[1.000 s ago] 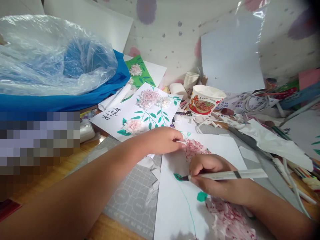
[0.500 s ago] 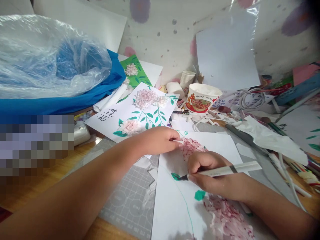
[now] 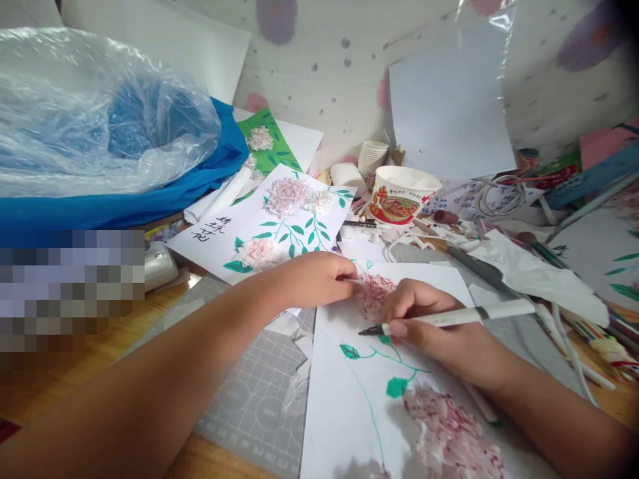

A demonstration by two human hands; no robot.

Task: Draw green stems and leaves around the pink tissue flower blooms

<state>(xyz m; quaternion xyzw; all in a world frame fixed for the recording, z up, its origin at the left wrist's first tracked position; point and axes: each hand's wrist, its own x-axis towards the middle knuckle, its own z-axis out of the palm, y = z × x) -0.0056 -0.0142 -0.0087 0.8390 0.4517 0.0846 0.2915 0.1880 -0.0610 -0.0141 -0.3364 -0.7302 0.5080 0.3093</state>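
My right hand grips a white marker with a dark tip, held just above a white sheet. On that sheet are green leaves, thin green stems and raised pink-white paper flowers. A leaf with dark lines inside lies just below the tip. My left hand rests at the sheet's upper left, fingers closed beside another reddish flower; a slim pale bit shows at its fingertips, too small to name. Under my right wrist lies a second marker with a green end.
A grey cutting mat lies under the sheet. Behind are a finished-looking flower picture, a paper bowl and stacked paper cups. Plastic wrap on blue cloth fills the left; crumpled tissue and pens clutter the right.
My right hand has lifted the marker tip off the leaf and moved it slightly up and right, uncovering stems and leaves. The leaf shows dark lines. My left hand stays put.
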